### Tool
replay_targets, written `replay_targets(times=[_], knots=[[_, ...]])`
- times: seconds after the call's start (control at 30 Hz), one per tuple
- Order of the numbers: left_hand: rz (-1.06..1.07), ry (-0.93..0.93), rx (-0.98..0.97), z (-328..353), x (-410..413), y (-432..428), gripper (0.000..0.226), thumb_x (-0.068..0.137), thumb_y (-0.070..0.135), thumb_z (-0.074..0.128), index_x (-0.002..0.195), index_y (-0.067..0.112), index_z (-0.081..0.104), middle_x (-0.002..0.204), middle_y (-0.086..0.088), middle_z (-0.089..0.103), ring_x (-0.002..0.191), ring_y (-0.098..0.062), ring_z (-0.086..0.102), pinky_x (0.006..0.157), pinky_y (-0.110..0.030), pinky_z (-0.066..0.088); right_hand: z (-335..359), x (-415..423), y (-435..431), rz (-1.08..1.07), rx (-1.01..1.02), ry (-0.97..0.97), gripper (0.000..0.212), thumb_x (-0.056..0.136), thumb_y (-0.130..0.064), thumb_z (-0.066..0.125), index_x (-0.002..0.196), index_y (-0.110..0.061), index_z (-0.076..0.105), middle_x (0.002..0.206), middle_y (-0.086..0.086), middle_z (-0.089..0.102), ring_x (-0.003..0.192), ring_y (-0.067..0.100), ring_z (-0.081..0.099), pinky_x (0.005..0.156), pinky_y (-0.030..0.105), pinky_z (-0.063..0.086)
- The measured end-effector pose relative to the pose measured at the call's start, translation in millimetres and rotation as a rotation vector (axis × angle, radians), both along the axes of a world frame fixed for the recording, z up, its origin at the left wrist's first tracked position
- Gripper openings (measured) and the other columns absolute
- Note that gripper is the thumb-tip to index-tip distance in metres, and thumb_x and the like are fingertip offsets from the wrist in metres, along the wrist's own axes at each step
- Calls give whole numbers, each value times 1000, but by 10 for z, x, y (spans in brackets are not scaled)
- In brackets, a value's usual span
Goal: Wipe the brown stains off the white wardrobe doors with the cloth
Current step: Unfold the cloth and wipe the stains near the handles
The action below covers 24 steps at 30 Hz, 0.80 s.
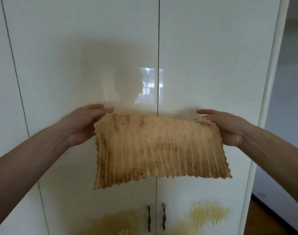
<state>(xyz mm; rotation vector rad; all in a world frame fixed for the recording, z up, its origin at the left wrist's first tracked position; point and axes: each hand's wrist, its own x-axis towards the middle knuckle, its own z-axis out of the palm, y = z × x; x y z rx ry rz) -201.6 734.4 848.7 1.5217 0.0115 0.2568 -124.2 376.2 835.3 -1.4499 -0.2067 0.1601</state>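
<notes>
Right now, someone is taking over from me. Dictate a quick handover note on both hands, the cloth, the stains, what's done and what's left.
Left hand pinches the cloth by its top left corner; right hand pinches the top right corner.
The cloth hangs spread out before the wardrobe doors, above the stains.
Done: the upper door panels look clean.
Left: the left-door stain and the right-door stain, both brown, low, flanking the handles.

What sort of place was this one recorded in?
Probably a room in a home, perhaps a bedroom: tall glossy white wardrobe doors with paired metal handles, a wooden floor at lower right, and a window reflection in the gloss.
</notes>
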Motion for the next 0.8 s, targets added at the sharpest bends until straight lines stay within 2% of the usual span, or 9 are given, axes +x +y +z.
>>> replay_targets(times=[0.13,0.23,0.33,0.4,0.5,0.57,0.63,0.7,0.8], knots=[[-25,-26,59,12,-110,10,34,90,31,70,124,26,70,73,4,60,56,-11,53,43,-23,45,24,-98,69,-9,55,-117,38,95,14,45,115,-3,71,107,15,77,73,16,59,67,26,49],[-148,-59,201,27,-219,-19,32,81,18,73,114,18,76,89,-5,69,66,-16,68,50,-28,53,-14,-212,108,0,-49,-240,21,96,1,60,109,-3,76,103,11,77,86,17,68,80,27,55],[-100,-104,481,-80,-207,-18,39,66,7,83,103,17,81,90,-20,67,79,-16,70,66,-23,56,-194,-251,126,-81,-423,-407,23,87,-8,80,108,-17,80,105,2,76,93,11,72,85,22,53],[-29,-137,644,-156,-148,-5,34,70,8,86,98,25,82,96,-25,70,87,-25,67,76,-32,54,-299,-216,138,-199,-695,-543,17,86,-17,84,99,-27,82,100,-4,66,91,7,67,79,15,46],[28,-170,768,-197,-36,66,22,80,18,83,96,34,82,106,-26,71,102,-39,66,95,-54,52,-378,-189,107,-229,-897,-712,15,87,-30,83,79,-38,73,92,-6,59,82,7,61,68,12,43],[22,-177,853,-195,0,100,12,85,25,79,93,34,82,98,-16,75,98,-32,68,93,-50,54,-425,-181,57,-200,-1072,-826,27,87,-41,80,70,-42,59,84,-8,56,73,7,55,65,22,42],[8,-172,950,-205,25,107,7,90,30,74,88,31,81,85,-6,74,83,-23,66,81,-37,51,-487,-188,13,-143,-1222,-932,39,89,-48,75,67,-33,46,80,-9,52,69,9,51,63,27,38],[49,-210,1047,-233,72,93,11,93,31,69,89,29,79,87,2,68,82,-14,61,79,-31,47,-535,-191,-43,-21,-1157,-974,42,88,-44,77,68,-25,44,77,-7,52,70,13,49,62,24,38],[126,-336,1083,-248,150,64,12,95,31,65,103,30,74,113,17,55,101,-1,56,85,-17,43,-524,-234,-87,143,-905,-739,28,88,-36,81,83,-23,57,73,0,62,62,7,49,60,21,39]])
